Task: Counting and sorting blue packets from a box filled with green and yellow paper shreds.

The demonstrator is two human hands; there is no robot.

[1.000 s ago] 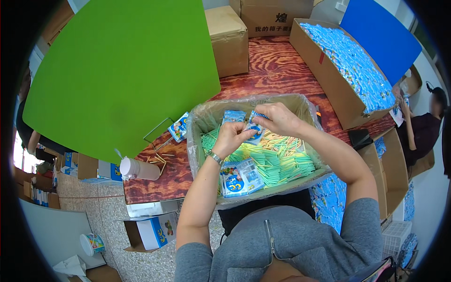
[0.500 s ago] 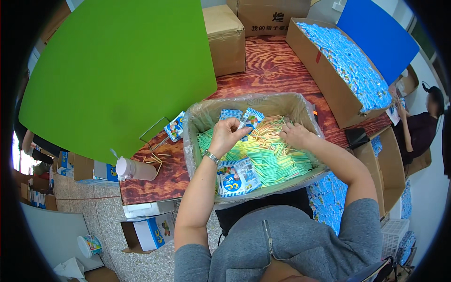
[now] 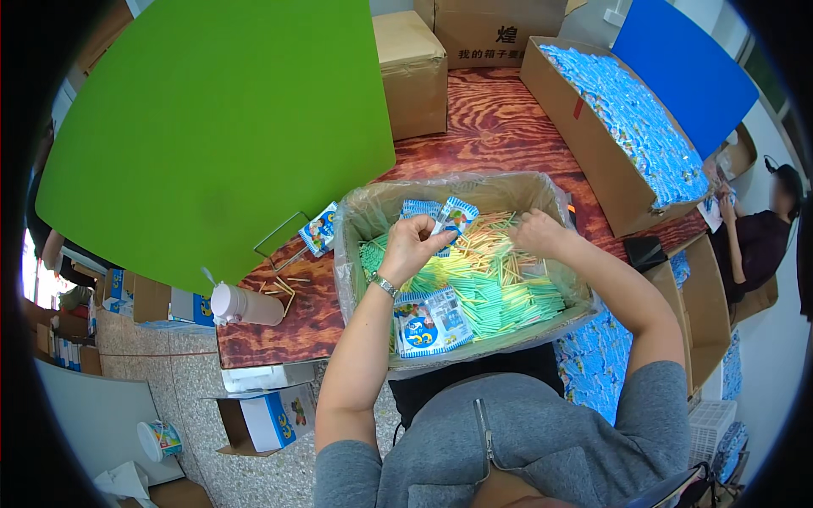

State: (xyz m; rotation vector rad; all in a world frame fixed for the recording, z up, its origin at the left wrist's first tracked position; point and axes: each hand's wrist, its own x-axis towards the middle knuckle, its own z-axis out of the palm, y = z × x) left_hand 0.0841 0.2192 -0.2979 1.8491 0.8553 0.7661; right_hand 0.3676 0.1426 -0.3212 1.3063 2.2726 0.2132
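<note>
Box (image 3: pixel 517 190) in the middle: left hand (image 3: pixel 412 247), ten o'clock, pinches a small blue packet (image 3: pixel 460 212) at twelve; well apart at two, right hand (image 3: pixel 539 234) curls over sticks (image 3: pixel 487 300), grip hidden. Looks like stick-gathering, and the next move calls for a light pinch!

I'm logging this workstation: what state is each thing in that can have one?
Left hand: pinching a small packet
Small packet: held up; opened or sealed, cannot tell
Right hand: curled at the coloured sticks; any hold unclear
Lined carton: open, partly filled with coloured sticks
Large carton, upper right: open, filled with blue packets
Brown carton beside green board: shut
Pink bottle: apparently upright, closed
</note>
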